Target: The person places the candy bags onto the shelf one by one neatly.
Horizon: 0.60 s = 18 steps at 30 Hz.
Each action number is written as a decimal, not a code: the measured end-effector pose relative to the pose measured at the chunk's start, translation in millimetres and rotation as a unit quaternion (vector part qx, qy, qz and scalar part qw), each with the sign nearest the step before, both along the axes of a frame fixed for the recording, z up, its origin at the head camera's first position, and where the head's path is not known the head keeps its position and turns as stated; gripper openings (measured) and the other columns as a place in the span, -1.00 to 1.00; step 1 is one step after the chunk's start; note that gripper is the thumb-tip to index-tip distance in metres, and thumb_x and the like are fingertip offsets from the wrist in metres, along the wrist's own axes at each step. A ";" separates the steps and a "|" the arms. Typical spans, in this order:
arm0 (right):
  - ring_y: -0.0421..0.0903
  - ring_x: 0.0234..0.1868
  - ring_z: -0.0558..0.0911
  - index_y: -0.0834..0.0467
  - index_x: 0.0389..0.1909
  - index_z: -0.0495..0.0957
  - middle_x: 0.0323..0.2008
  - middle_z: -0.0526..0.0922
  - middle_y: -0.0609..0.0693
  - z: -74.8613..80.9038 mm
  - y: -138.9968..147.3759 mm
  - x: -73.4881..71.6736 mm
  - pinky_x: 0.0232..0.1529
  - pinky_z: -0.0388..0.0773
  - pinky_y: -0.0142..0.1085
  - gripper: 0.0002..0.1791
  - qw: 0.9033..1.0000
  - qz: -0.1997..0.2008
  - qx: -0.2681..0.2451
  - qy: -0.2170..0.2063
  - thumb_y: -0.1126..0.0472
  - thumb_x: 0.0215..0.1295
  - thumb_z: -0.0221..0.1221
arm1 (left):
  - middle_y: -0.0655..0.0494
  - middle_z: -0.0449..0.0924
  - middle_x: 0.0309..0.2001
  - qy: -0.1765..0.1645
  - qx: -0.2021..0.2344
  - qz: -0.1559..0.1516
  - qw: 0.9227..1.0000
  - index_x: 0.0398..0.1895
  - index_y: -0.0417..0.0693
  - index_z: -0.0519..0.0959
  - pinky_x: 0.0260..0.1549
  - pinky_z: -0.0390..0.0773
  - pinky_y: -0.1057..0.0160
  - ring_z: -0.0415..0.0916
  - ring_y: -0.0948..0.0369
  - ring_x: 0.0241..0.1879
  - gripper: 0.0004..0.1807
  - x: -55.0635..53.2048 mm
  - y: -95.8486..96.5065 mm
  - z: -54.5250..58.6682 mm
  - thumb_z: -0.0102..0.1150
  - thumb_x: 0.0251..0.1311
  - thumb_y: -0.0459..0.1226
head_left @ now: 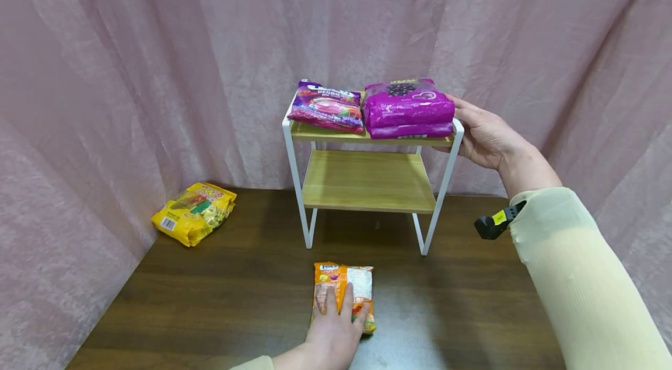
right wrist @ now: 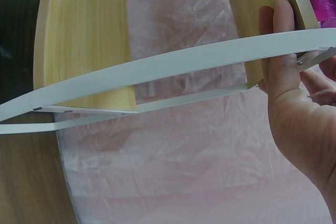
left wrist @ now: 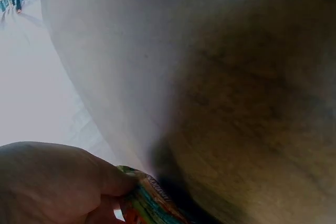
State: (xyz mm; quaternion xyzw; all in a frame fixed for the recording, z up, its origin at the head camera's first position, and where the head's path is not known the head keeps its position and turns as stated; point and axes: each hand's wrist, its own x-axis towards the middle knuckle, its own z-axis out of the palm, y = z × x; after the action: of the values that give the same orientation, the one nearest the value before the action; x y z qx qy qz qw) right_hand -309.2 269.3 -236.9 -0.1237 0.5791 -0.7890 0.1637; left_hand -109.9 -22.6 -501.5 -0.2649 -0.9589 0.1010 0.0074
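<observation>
A two-tier shelf with wooden boards and a white frame (head_left: 367,180) stands on the table. My right hand (head_left: 485,133) grips its upper right end, with the thumb (right wrist: 284,51) under the top board; some fingertips are hidden behind a purple packet (head_left: 409,107) on that board. Left of this packet lies a berry candy packet (head_left: 328,107). My left hand (head_left: 336,332) rests on an orange snack packet (head_left: 359,282) lying on the table in front of the shelf, its fingers spread across the top. In the left wrist view, the thumb touches the packet's edge (left wrist: 152,198).
A yellow packet (head_left: 196,212) lies at the table's left back, against the pink curtain (head_left: 236,66). The curtain hangs closely behind the shelf and along both sides. The brown wooden table (head_left: 231,294) extends around the shelf's legs.
</observation>
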 end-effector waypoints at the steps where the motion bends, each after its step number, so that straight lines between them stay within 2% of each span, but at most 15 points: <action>1: -0.07 -0.19 0.77 -0.11 0.66 -0.02 0.05 0.67 0.13 0.0 0.0 0.1 -0.03 0.68 -0.11 -0.30 1.000 0.001 -0.001 0.000 0.16 0.63 0.01 | -0.13 0.31 0.47 0.001 0.002 0.001 1.000 0.46 0.39 0.44 -0.14 0.68 -0.19 0.40 -0.30 0.27 -0.41 0.1 -0.3 0.5 0.21 0.36 -0.09; 4: -0.07 -0.19 0.76 -0.10 0.66 -0.01 0.06 0.67 0.12 -0.2 -0.8 0.1 -0.04 0.69 -0.12 -0.31 1.000 -0.002 0.008 0.007 0.15 0.63 -0.01 | -0.10 0.32 0.47 -0.008 0.015 0.008 1.000 0.47 0.32 0.44 -0.09 0.65 -0.20 0.40 -0.29 0.27 -0.42 0.3 -1.3 1.7 0.20 0.37 -0.11; 11: -0.06 -0.18 0.77 -0.10 0.66 0.00 0.09 0.65 0.12 -1.7 -0.3 0.1 -0.06 0.69 -0.11 -0.30 1.000 -0.004 0.010 0.008 0.15 0.62 0.02 | -0.08 0.28 0.50 -0.056 0.067 0.019 0.996 0.51 0.16 0.39 0.02 0.62 -0.19 0.35 -0.27 0.33 -0.43 -3.1 -7.8 5.5 0.10 0.44 -0.23; 15: -0.06 -0.19 0.77 -0.10 0.66 -0.01 0.07 0.66 0.12 -1.9 0.1 -0.1 -0.07 0.69 -0.11 -0.30 1.000 -0.002 0.007 0.009 0.15 0.63 0.01 | -0.09 0.29 0.49 -0.061 0.091 0.008 0.994 0.52 0.05 0.36 0.05 0.63 -0.10 0.36 -0.27 0.33 -0.40 -4.2 -14.3 9.5 0.10 0.42 -0.33; 18: -0.06 -0.19 0.77 -0.10 0.66 -0.01 0.05 0.67 0.12 -1.8 0.2 -0.6 -0.07 0.70 -0.11 -0.31 1.000 0.002 0.006 0.011 0.15 0.63 -0.01 | -0.13 0.24 0.52 -0.080 0.105 -0.003 0.991 0.55 -0.03 0.30 0.09 0.61 -0.05 0.33 -0.29 0.35 -0.32 -5.3 -19.1 14.0 0.17 0.36 -0.39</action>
State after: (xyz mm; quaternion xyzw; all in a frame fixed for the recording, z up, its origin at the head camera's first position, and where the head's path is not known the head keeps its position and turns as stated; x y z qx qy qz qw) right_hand -309.8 269.5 -238.7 -0.1321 0.5855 -0.7837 0.1597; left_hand -115.2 -41.8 -487.6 -0.2728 -0.9610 -0.0214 -0.0413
